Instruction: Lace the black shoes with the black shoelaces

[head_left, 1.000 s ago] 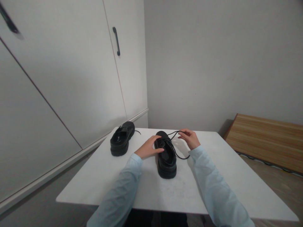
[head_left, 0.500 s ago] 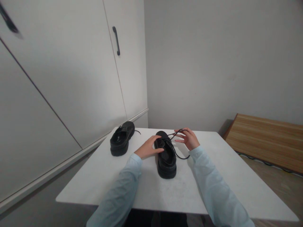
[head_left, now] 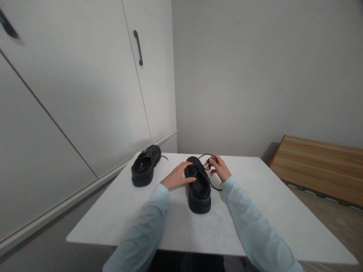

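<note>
A black shoe (head_left: pixel 200 200) stands upright on the white table, its toe pointing away from me. My left hand (head_left: pixel 179 176) grips the shoe's left side near the lacing, thumb over the opening and fingers toward the front. Just right of the shoe, my right hand (head_left: pixel 217 168) pinches a black shoelace (head_left: pixel 208 154), which loops round its fingers. Part of the lace curves down onto the table beside the shoe. The second black shoe (head_left: pixel 142 180) rests farther left, apart from both hands, with a lace end sticking out to its right.
The white table (head_left: pixel 124 219) ends at a front edge close to me. Along the left stands a white cabinet (head_left: pixel 85 94) with dark handles. A grey wall (head_left: pixel 255 75) rises behind, and a wooden board (head_left: pixel 320 166) leans at the right.
My right hand has moved left and slightly down, closer to the shoe, and its fingers have curled in with the lace looped round them. My left hand keeps its place on the shoe.
</note>
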The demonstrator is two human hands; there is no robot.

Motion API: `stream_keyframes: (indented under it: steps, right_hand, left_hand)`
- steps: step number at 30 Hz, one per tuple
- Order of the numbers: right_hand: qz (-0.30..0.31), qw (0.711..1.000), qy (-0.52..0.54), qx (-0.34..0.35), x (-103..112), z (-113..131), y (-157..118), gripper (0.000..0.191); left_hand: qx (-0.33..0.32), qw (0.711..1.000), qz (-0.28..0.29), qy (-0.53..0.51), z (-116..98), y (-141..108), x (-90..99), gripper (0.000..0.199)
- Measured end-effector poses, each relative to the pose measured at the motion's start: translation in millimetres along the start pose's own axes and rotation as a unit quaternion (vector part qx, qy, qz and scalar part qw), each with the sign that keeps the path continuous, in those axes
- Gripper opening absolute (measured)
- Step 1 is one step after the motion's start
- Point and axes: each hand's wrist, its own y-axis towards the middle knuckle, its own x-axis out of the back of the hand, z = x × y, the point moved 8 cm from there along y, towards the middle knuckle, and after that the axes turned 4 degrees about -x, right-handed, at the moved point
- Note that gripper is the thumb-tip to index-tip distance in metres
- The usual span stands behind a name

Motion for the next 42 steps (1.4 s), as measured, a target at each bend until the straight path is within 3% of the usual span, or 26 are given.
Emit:
stream_keyframes:
  steps: [8, 12, 19, 22, 27, 29, 36, 42]
  right_hand:
    - [-0.084, 0.981, -0.149, 0.092, 16, 16, -2, 0.024]
    - [-0.134, 0.943, -0.274, 0.133, 22, 23, -5, 0.019]
    - [-0.173, 0.883, -0.415, 0.132, 31, 15, -1, 0.012]
    - [-0.168, 0.874, -0.434, 0.137, 32, 6, 2, 0.011]
    - [-0.145, 0.875, -0.432, 0.162, 24, -1, 1, 0.050]
    - [-0.132, 0.875, -0.430, 0.179, 19, 4, -1, 0.058]
    - [-0.004, 0.905, -0.377, 0.196, -9, 16, -8, 0.039]
    - [0.034, 0.897, -0.384, 0.217, -17, 11, -10, 0.047]
  left_hand:
    - [0.004, 1.000, -0.002, -0.004, 2, -1, -0.3, 0.063]
    - [-0.001, 1.000, -0.001, 0.000, 2, -1, -0.4, 0.062]
    - [-0.003, 1.000, -0.002, -0.003, 2, -1, -0.1, 0.063]
    - [-0.007, 1.000, -0.002, -0.001, 1, -1, 0.0, 0.063]
    - [-0.006, 1.000, 0.003, 0.005, -1, -1, -0.3, 0.063]
    - [-0.004, 1.000, 0.003, 0.006, -1, -1, -0.3, 0.063]
    - [0.013, 1.000, -0.023, -0.001, 3, -1, 2.1, 0.059]
    - [0.021, 0.990, -0.135, 0.035, 13, -1, 19.7, 0.027]
